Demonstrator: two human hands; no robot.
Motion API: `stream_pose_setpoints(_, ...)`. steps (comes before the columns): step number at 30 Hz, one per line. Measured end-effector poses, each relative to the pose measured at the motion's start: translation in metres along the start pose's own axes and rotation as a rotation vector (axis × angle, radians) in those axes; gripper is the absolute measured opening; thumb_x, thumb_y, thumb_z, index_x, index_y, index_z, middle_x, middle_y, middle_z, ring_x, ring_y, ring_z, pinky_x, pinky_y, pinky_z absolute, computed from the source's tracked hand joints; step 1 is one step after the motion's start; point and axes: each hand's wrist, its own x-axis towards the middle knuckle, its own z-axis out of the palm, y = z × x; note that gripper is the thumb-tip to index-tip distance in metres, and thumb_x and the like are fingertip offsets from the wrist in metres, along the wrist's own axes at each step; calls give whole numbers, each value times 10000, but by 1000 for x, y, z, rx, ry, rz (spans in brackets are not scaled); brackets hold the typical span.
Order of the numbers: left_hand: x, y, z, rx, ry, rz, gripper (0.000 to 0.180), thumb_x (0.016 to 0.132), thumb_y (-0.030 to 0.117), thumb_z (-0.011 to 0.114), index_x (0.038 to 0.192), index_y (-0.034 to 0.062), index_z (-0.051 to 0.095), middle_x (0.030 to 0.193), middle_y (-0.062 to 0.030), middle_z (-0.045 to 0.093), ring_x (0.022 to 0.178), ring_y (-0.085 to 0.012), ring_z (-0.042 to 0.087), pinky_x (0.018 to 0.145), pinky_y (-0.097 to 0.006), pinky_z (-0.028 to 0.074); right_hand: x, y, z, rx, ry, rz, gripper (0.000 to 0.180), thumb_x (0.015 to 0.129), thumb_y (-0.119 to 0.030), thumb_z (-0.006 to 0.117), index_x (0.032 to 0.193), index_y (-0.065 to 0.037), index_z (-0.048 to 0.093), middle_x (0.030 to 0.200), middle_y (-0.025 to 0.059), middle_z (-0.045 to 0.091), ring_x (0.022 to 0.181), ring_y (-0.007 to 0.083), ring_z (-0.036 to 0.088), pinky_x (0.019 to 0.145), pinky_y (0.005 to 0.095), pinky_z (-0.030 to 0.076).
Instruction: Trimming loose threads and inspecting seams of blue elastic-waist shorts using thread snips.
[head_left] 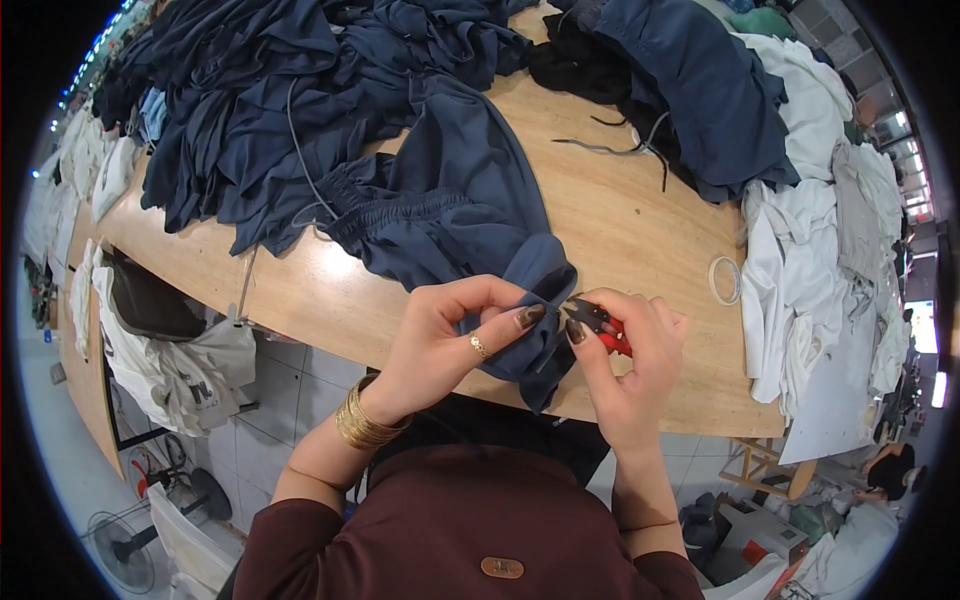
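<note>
We are at the table edge with a navy garment [450,215] spread in front of us, its elastic waistband toward ten o'clock and one leg hem pulled down to us at six o'clock. Our left hand [450,340] is closed on that hem, thumb and forefinger pinching a fold of the cloth and lifting it clear of the wooden table [620,215]. Our right hand [625,350] is wrapped around a small pair of red-handled thread snips [598,322], the dark blades pointing toward nine o'clock and meeting the cloth right by the left thumbnail. We cannot tell whether the blades are parted or closed; they are too small and partly hidden by the fingers.

To do this well, we judge that the fold should be held taut, so any loose thread stands off the seam and only the thread sits between the blades, not the cloth. The tips should stay flat along the hem and clear of the left thumb, which lies very near. A short, light squeeze should do better than a deep bite.

A heap of more navy clothes [250,90] lies at eleven o'clock, a pile of white clothes [800,260] at three o'clock, and a roll of tape [724,280] on the wood just beside the white pile.
</note>
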Motion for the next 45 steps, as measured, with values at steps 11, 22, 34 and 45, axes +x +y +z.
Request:
stream_pose_setpoints(11, -1, 2, 0, 109, -24, 93, 140, 877, 73, 628, 966, -33, 648, 700, 58, 541, 642, 4, 422, 577, -163, 361, 8, 0, -2, 167, -34, 11, 174, 703, -78, 752, 856, -120, 681, 601, -21, 485, 541, 130, 442, 610, 265, 295)
stream_pose_setpoints(22, -1, 2, -2, 187, -50, 106, 151, 859, 71, 636, 974, -26, 651, 669, 40, 533, 621, -13, 431, 571, -185, 371, 12, 6, -5, 231, -124, 1, 162, 705, -80, 749, 826, -106, 645, 694, -19, 578, 589, 121, 505, 642, 261, 309)
stream_pose_setpoints(34, -1, 7, -3, 160, -84, 57, 147, 871, 79, 626, 967, -30, 647, 661, 47, 519, 630, -9, 429, 574, -182, 375, 11, 12, -6, 837, -139, 408, 71, 862, -21, 626, 891, -22, 561, 700, -83, 439, 615, -19, 352, 517, 137, 248)
stream_pose_setpoints(45, 1, 3, -3, 91, -85, 10, 142, 876, 74, 619, 967, -31, 648, 658, 65, 509, 625, 1, 407, 563, -166, 353, 9, 8, -6, 340, -220, 115, 144, 748, 46, 672, 840, -42, 606, 769, 17, 581, 640, 107, 488, 611, 218, 397)
